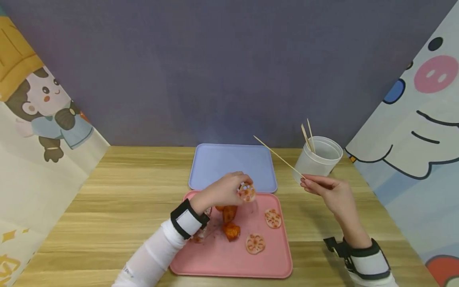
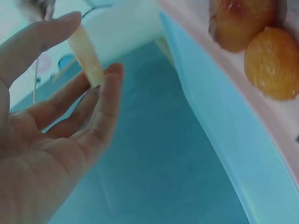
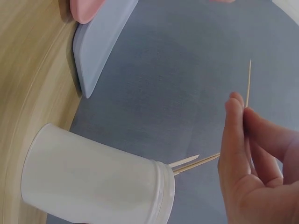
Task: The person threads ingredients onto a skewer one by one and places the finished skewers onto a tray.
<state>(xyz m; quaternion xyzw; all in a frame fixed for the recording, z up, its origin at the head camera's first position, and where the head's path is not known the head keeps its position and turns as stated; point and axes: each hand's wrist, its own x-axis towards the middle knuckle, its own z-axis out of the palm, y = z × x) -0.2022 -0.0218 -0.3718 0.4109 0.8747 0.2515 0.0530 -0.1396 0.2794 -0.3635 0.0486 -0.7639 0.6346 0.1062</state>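
One pale, hole-patterned slice (image 1: pixel 247 192), lotus root by the look of it, is up in the left hand (image 1: pixel 229 189), above the far part of the pink tray (image 1: pixel 233 265). One thin stick (image 1: pixel 277 155) is in the right hand (image 1: pixel 331 193).

Progress: looks early. Done: slice and stick both picked up. Not done: the two are apart, nothing threaded on the stick's visible length. Unused on the pink tray: two more slices (image 1: pixel 255 243) toward its right side, plus glossy orange pieces (image 1: pixel 231 231) near the middle. Left forearm hides part of the tray, so no full count. Spare sticks (image 1: pixel 306 137), at least two, stand leaning in the white tub (image 1: pixel 320 167).

Left fingers: partly spread, gap no wider than the slice. Left wrist view has the slice edge-on, thumb at one end, fingertips at the other.

Right fingers: closed to a tight pinch, thumb against fingertips, gripping the stick near its lower end. Stick slants up and left, pointed tip free, in front of the tub. Blue tray (image 1: pixel 233 163) sits just beyond the pink one.
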